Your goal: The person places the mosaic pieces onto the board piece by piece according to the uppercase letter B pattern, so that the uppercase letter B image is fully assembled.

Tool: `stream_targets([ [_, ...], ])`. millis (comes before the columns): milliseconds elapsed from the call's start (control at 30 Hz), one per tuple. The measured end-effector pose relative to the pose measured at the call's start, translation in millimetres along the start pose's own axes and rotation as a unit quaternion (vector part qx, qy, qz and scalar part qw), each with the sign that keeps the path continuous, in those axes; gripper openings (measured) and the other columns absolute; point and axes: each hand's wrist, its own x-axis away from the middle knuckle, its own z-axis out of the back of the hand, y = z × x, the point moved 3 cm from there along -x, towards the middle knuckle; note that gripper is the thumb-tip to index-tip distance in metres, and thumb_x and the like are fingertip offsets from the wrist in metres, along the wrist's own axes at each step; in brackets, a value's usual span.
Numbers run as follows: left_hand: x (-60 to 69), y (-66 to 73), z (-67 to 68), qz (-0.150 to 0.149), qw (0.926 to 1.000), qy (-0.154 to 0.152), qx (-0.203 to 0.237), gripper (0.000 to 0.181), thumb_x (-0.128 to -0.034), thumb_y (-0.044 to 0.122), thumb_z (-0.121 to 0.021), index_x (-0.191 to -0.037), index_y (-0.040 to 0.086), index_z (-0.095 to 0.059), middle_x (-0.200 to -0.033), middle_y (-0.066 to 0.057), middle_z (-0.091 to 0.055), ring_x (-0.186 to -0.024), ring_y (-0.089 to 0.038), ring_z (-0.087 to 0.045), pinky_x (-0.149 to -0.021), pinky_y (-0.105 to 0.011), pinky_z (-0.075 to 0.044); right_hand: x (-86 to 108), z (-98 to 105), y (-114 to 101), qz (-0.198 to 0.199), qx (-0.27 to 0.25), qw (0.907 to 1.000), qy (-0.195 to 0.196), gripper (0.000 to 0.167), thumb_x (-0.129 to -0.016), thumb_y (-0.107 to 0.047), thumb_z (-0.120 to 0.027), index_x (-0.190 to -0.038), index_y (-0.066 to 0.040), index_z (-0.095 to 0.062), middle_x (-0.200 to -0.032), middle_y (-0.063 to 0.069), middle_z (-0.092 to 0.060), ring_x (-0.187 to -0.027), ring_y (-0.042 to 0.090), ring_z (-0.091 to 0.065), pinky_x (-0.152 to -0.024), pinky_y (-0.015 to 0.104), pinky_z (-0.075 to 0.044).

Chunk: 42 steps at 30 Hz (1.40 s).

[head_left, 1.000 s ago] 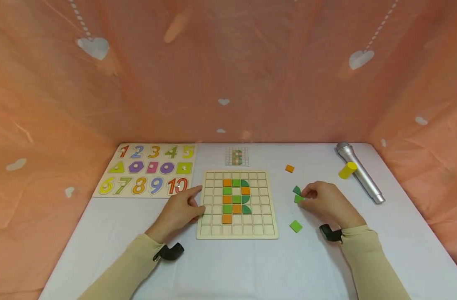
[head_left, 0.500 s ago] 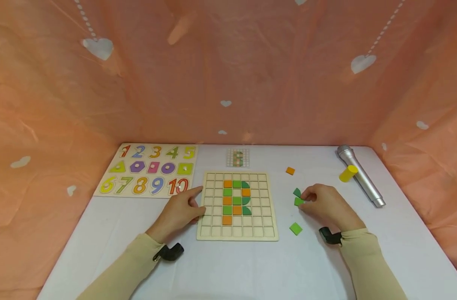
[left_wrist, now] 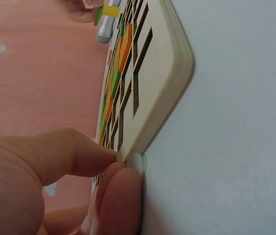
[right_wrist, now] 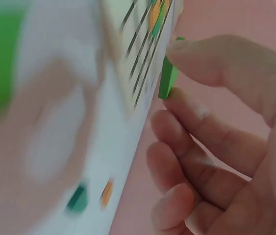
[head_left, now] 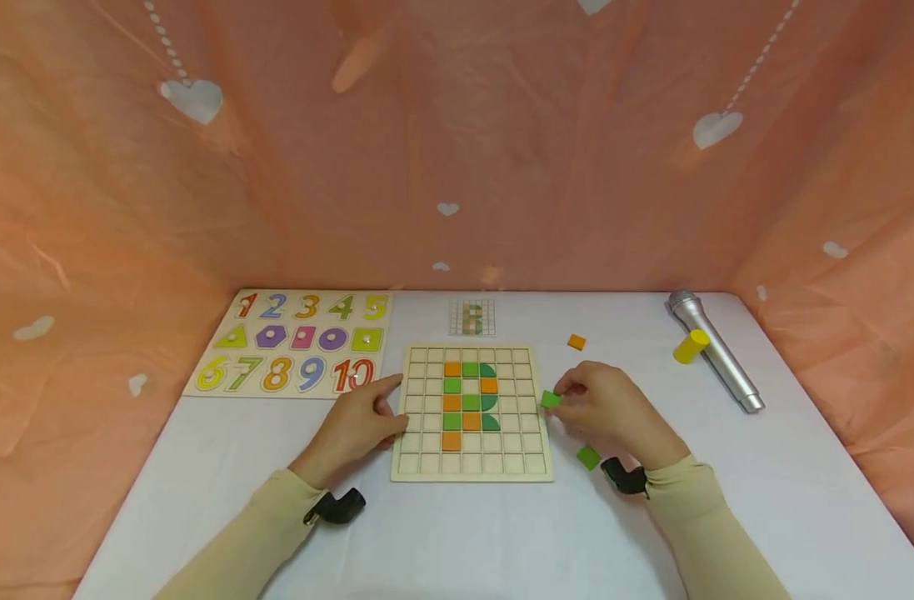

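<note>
My right hand (head_left: 602,408) pinches a light green square tile (head_left: 551,400) between thumb and finger, just at the right edge of the wooden grid board (head_left: 505,463). In the right wrist view the tile (right_wrist: 169,76) is held tilted up. At the board's left edge, my left hand (head_left: 355,425) grips the rim with thumb and index finger. Orange and green tiles (head_left: 452,403) lie in the board's cells in an R-like pattern. A loose green square (head_left: 588,457) lies below my right hand. A dark green quarter-round tile (right_wrist: 79,198) shows in the right wrist view, hidden in the head view.
An orange tile (head_left: 576,342) lies right of the board. Behind the board is a small pattern card (head_left: 473,318). A number puzzle (head_left: 287,342) stands at the left back. A yellow cylinder (head_left: 691,347) and silver microphone (head_left: 715,350) lie at the right.
My right hand has lifted the green square tile from beside the dark green piece and moved it left to the board's edge. My left hand stays at the board's left rim.
</note>
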Motion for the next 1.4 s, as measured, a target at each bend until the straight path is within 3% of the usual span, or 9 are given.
stream_targets([
  [267,1.1,-0.5,-0.1,0.001,1.0,0.001,0.003,0.076,-0.0905,0.011,-0.08,-0.161,0.007,-0.051,-0.077,-0.004,-0.065,-0.058,-0.016,-0.064,-0.059,-0.03,-0.053,-3.3,-39,-58,0.116,0.044,0.9923,-0.005,0.017,-0.085,-0.023,-0.09,-0.095,-0.014,-0.08,-0.094,-0.004,-0.071,-0.09,0.013,-0.06,-0.083,0.035,-0.055],
  [467,0.8,0.7,-0.2,0.002,1.0,-0.001,0.004,0.077,-0.0907,0.012,-0.08,-0.161,0.008,-0.051,-0.078,-0.004,-0.065,-0.059,-0.016,-0.064,-0.058,-0.029,-0.052,7.1,-65,-79,0.179,0.076,0.9808,0.003,0.016,-0.082,-0.022,-0.089,-0.094,-0.015,-0.081,-0.094,-0.008,-0.07,-0.094,0.011,-0.062,-0.082,0.033,-0.057],
  [867,1.0,0.1,0.9,0.002,1.0,-0.002,-0.002,0.077,-0.0908,0.013,-0.081,-0.161,0.009,-0.051,-0.077,-0.004,-0.065,-0.059,-0.016,-0.064,-0.059,-0.028,-0.05,18.2,-92,-97,0.224,0.099,0.9696,-0.005,0.015,-0.085,-0.027,-0.089,-0.095,-0.02,-0.082,-0.093,-0.011,-0.066,-0.095,0.01,-0.06,-0.076,0.027,-0.055],
  [1100,-0.5,-0.7,1.1,0.001,1.0,-0.003,-0.005,0.077,-0.0909,0.014,-0.081,-0.161,0.009,-0.051,-0.078,-0.003,-0.066,-0.06,-0.016,-0.064,-0.059,-0.029,-0.049,18.4,-94,-99,0.245,0.108,0.9633,0.015,0.013,-0.084,-0.025,-0.089,-0.093,-0.019,-0.082,-0.09,-0.009,-0.066,-0.09,0.011,-0.06,-0.072,0.025,-0.054],
  [1400,-0.5,-0.8,-0.1,0.001,1.0,-0.004,-0.009,0.077,-0.0908,0.015,-0.081,-0.161,0.009,-0.051,-0.078,-0.003,-0.065,-0.059,-0.016,-0.064,-0.06,-0.029,-0.051,20.1,-96,-98,0.245,0.112,0.9627,0.02,0.013,-0.084,-0.024,-0.089,-0.093,-0.019,-0.082,-0.089,-0.01,-0.065,-0.089,0.01,-0.059,-0.074,0.026,-0.055],
])
